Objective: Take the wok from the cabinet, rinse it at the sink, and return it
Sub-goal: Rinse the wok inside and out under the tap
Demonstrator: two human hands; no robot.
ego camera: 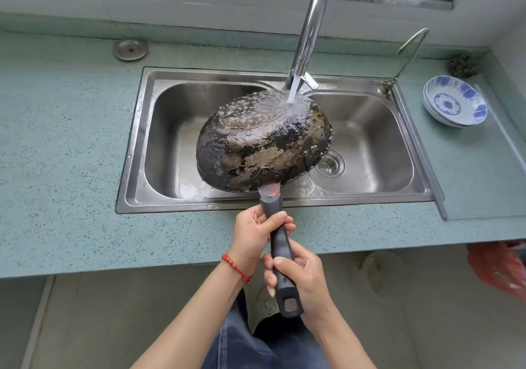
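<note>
Wok (263, 141) was upside down over the sink (136, 141), straddling the divider, tap (308, 33) stream hitting its far rim at 1 o'clock. Left hand (257, 233) wrapped the upper handle (280, 250), right hand (301, 276) gripped its lower end, handle running out at 6 o'clock from the bowl. Wok's inside hidden; left basin drain covered; stacked bowls (455, 104) at 3 o'clock

Speckled teal surface (71, 141) with a steel double sink (136, 141) set into it. Stacked blue-and-white bowls (455, 104) sit near the right edge, a scrubber (464, 64) in the back right corner, a round metal cap (130, 49) back left.
</note>
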